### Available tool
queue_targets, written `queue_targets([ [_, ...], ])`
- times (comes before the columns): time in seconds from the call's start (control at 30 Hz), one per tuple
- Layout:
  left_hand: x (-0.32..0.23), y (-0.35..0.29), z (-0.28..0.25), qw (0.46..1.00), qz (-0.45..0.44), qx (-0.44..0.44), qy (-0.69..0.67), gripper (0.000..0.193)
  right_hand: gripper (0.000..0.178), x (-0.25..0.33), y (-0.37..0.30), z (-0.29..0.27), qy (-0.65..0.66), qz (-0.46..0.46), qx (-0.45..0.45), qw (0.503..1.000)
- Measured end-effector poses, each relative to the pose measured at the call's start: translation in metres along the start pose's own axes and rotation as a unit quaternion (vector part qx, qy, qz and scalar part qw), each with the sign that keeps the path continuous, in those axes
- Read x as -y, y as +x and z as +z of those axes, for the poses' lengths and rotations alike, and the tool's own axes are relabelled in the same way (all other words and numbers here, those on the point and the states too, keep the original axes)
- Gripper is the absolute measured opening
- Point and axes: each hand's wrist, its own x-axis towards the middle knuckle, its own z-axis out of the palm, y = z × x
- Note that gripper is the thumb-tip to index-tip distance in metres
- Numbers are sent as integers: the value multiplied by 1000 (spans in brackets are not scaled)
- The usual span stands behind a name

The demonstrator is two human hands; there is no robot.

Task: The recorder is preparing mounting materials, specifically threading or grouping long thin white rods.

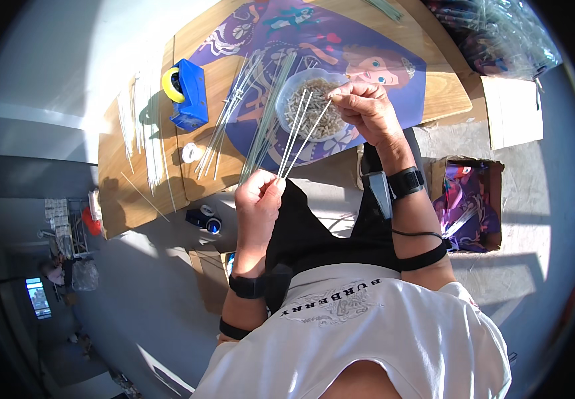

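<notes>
My left hand (261, 196) is closed around the lower ends of a few thin pale rods (294, 135), which fan upward and away from me. One rod slants right, and its far tip meets the pinched thumb and forefinger of my right hand (369, 112). Whether a small piece also sits between those fingertips is hidden. Under the rods and my right hand stands a translucent white bowl (285, 100) filled with small pale tube-like pieces (330, 123). Left of the bowl, more thin rods (267, 110) lie in a bundle on the table.
A blue tape dispenser (193, 96) stands on the wooden table (118, 206), among loose rods (226, 120). Purple printed sheeting (397, 100) covers part of the tabletop. An open carton (493, 206) is on the floor at right. Clear plastic-wrapped goods (500, 40) are piled at the far right.
</notes>
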Motion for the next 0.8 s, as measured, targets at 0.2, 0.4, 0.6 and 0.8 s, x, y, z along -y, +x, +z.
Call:
queue_targets([
  [0.2,6,-3,8,985,118,-46,114,10,5,4,0,-1,-17,42,1,999],
  [0.4,10,-1,9,904,301,-135,273,9,6,4,-1,-8,-49,38,7,998],
  [0.6,-8,-7,2,957,-167,119,-207,12,11,0,-2,-18,6,-3,53,999],
  [0.8,3,-9,12,969,181,-47,160,10,8,7,-3,-17,25,60,56,996],
])
